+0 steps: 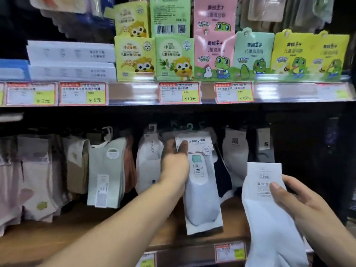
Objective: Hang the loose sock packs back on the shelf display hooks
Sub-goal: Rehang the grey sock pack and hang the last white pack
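My left hand (174,164) grips the top card of a white sock pack (202,199) labelled "longran", holding it up at the teal display hooks (189,126) in the middle of the lower shelf bay. Whether its hanger sits on a hook is hidden by blur. My right hand (300,203) holds a second white sock pack (267,212) low at the right, its barcode label facing me, the socks drooping down past the shelf edge.
Other sock packs hang in a row: pale green (107,170), beige (77,162), pink (36,178), white and dark ones (234,151) at the right. Above, a shelf rail with price tags (179,92) carries children's cream packets (214,56). A wooden shelf (119,222) lies below.
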`<state>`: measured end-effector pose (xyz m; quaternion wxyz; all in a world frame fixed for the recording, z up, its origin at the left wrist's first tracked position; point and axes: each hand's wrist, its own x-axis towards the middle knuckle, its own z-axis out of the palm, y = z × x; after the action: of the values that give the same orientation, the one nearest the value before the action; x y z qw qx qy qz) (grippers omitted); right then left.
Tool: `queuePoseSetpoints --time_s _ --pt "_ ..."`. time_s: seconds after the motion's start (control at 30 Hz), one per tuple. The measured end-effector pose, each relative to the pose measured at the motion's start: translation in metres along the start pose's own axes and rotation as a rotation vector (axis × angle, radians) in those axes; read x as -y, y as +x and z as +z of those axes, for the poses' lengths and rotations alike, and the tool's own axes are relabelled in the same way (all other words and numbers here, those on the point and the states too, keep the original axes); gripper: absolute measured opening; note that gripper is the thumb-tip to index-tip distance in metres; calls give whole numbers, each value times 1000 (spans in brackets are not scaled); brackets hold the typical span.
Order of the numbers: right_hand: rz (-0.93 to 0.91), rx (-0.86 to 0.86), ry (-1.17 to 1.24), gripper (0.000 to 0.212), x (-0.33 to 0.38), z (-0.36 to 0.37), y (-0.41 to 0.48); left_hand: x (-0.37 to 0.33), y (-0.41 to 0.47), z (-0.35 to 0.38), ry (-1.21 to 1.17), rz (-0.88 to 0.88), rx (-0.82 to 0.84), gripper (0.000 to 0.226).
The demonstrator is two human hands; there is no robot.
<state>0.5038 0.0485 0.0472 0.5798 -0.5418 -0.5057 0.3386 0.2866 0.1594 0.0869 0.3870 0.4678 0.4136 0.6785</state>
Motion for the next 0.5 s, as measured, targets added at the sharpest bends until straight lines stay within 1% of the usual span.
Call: queuePoseSetpoints --time_s 0.03,0.07,0.1,0.13,0.27,0.3,0.37,0.43,0.47,0.5 --pt "9 -16 -6 104 -1 -1 0 2 4 0 5 14 -33 15" --pt "16 -30 6 109 -2 -2 -1 4 9 0 6 25 -53 19" --pt "21 -34 16 105 -2 -2 -1 5 13 0 16 29 -70 23" --pt "19 -36 22 94 -2 -2 -2 3 15 0 35 32 -84 25" --pt "22 -1 44 32 -9 -4 1 -4 18 3 68 14 -158 30" --pt "31 2 51 23 -11 -5 1 -5 19 4 58 13 -173 36" --pt "30 5 49 19 -12 -7 -2 -5 21 8 65 14 -201 48" --pt "15 10 41 17 -11 -7 -4 -6 24 9 59 0 -216 53" --pt "14 21 50 19 -9 -7 -5 -7 25 10 54 -8 -221 54" --pt "15 35 63 28 -9 -7 -5 -7 27 10 54 -14 -227 55"
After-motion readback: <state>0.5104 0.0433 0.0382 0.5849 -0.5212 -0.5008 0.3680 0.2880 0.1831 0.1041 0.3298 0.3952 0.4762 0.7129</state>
